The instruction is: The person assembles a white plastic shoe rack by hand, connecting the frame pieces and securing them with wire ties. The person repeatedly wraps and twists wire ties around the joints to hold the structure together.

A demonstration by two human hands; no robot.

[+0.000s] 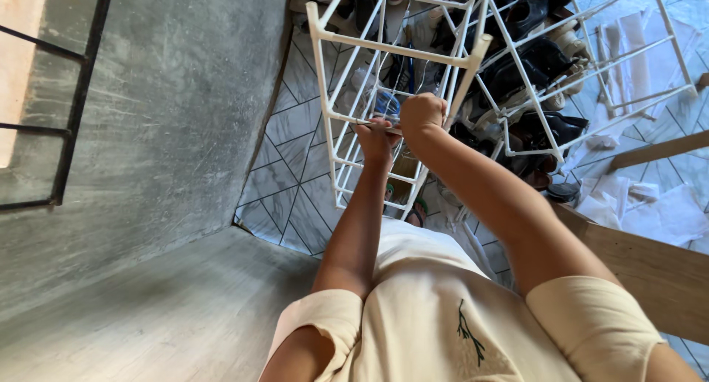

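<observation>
A white wire shoe rack (pixel 347 79) stands in front of me on the tiled floor. My left hand (pixel 377 142) is at the rack's side frame, its fingers closed on a thin grey rod-like tool (pixel 367 124) that lies across the wires. Just to the right and slightly higher, my right hand (pixel 422 112) is a fist closed on the rack beside its slanted white corner post (pixel 465 76). Both arms reach out from my cream shirt (pixel 443 315). What the right fist encloses is hidden.
Several dark shoes (pixel 539 61) sit on the rack's shelves. A grey concrete wall (pixel 170 131) rises at the left with a barred opening (pixel 52 94). Wooden planks (pixel 650 267) and white paper sheets (pixel 665 212) lie at the right on the patterned tiles (pixel 284 175).
</observation>
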